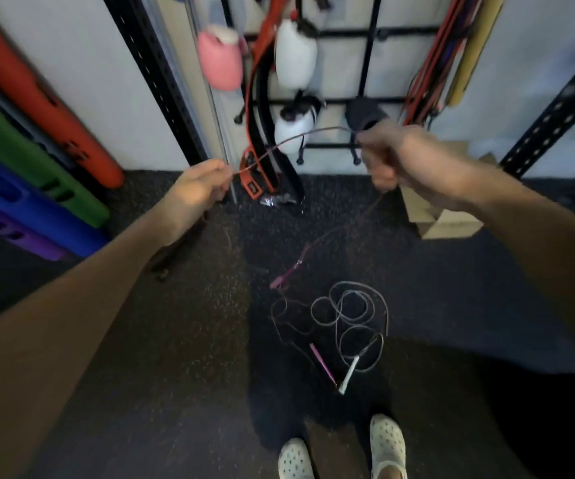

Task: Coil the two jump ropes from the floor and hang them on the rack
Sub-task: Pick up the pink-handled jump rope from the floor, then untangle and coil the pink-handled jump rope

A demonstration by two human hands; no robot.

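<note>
Fingers (221, 168) pinching pink rope (293, 138), left hand (199, 183) and right hand (395, 157) apart — rope arched between them

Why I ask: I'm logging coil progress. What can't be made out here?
Head view only:
- Right hand: any loops gathered in it, hidden by curled fingers and motion blur.
- On the floor: which thin strands belong to the held rope or the grey rope, too fine.
- Rack: upper hooks, cut off by the top edge.
</note>
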